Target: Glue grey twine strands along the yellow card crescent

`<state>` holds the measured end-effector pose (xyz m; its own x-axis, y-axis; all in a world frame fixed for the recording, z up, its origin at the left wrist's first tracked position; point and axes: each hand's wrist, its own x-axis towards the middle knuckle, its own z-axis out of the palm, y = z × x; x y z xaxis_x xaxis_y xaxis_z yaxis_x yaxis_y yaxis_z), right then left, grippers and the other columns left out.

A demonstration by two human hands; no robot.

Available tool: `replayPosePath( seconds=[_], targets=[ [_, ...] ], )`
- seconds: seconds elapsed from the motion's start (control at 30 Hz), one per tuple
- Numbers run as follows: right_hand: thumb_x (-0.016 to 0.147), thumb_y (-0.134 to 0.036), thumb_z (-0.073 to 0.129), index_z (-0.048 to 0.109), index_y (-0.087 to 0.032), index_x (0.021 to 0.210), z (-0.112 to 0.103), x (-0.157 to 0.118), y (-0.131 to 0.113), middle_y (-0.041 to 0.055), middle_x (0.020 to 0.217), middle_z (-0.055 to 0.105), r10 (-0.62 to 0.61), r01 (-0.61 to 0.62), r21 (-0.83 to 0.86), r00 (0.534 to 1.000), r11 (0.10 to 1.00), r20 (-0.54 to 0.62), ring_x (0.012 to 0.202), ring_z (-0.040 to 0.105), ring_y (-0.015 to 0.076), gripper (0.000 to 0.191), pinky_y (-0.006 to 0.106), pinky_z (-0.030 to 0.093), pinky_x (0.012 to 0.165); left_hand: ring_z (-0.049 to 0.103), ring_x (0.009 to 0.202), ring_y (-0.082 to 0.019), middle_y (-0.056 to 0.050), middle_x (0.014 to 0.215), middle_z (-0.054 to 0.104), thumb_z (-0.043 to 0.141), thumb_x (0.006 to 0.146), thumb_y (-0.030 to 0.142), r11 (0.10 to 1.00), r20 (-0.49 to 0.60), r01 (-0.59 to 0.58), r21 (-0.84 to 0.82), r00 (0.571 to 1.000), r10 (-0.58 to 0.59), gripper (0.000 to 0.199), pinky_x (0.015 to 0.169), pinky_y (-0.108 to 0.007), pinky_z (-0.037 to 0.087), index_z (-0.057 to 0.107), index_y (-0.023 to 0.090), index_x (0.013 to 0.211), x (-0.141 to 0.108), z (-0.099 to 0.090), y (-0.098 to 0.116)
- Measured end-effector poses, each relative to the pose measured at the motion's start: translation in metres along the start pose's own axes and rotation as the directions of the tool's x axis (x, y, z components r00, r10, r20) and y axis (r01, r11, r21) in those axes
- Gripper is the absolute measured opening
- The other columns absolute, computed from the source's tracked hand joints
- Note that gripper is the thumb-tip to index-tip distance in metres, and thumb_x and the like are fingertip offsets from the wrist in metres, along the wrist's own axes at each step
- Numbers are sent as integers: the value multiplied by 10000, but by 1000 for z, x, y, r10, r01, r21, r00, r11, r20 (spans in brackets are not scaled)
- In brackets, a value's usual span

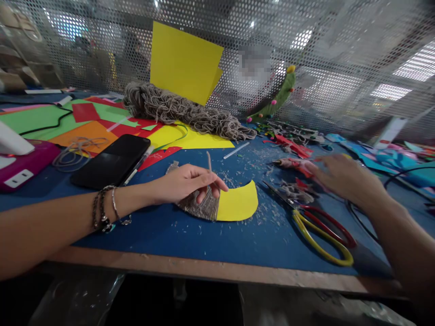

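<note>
My left hand (193, 181) is closed over a curved yellow paper piece (238, 203), and a grey cord (209, 160) pokes up from between its fingers. Rows of that cord cover the piece's left part, partly hidden under my hand; the right end is bare yellow. My right hand (346, 174), smeared by motion, is at the back end of what looks like a pinkish glue gun (292, 164) with a dark tip. Whether its fingers grip it does not show. Between my hands lie scissors (306, 217) with one red and one yellow handle, blades slightly apart.
Behind is a skein of grey cord (190, 111) before upright yellow card (183, 63) and a mesh screen. A black phone (113, 158), coloured paper (41, 120) and a magenta device (30, 165) are left. Scraps and a glue stick (236, 150) litter the blue table (204, 244).
</note>
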<state>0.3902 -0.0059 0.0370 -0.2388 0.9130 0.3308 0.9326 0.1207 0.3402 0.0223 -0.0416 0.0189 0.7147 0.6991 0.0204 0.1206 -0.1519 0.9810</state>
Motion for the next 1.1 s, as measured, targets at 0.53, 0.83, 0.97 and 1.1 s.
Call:
replayPosePath(
  seconds=[0.53,0.83,0.97,1.1],
  targets=[
    [873,-99,333,559,-175,751,-85,-2,-167,-6,683,584,-834,845,193,528,498,-160,543,450,99,268,258,297,544,468,514,-64,54,526,482,328,883,245,989,-21,-33,145,999,36,294,554,-176,354,579,98,922,4,-3,-6],
    [904,-276,326,544,-168,740,-66,-1,-158,14,714,531,-775,772,361,607,524,-174,592,435,108,293,238,311,565,433,619,-115,7,685,466,459,816,298,702,43,-225,676,963,267,188,574,-224,340,448,152,699,-8,-2,-6],
    [904,-273,324,538,-163,746,-62,-1,-157,21,739,526,-751,754,404,627,518,-207,610,449,105,287,229,326,574,473,698,-151,-39,764,540,442,816,231,448,310,-434,782,894,325,137,641,-261,378,500,144,728,-18,-9,-10],
    [897,-267,347,540,-161,749,-58,0,-160,18,734,526,-734,731,441,647,521,-206,621,462,102,265,225,330,579,501,761,-183,-74,866,587,404,854,219,176,487,-561,809,807,332,199,697,-308,403,572,162,945,-27,-11,-11]
  ],
)
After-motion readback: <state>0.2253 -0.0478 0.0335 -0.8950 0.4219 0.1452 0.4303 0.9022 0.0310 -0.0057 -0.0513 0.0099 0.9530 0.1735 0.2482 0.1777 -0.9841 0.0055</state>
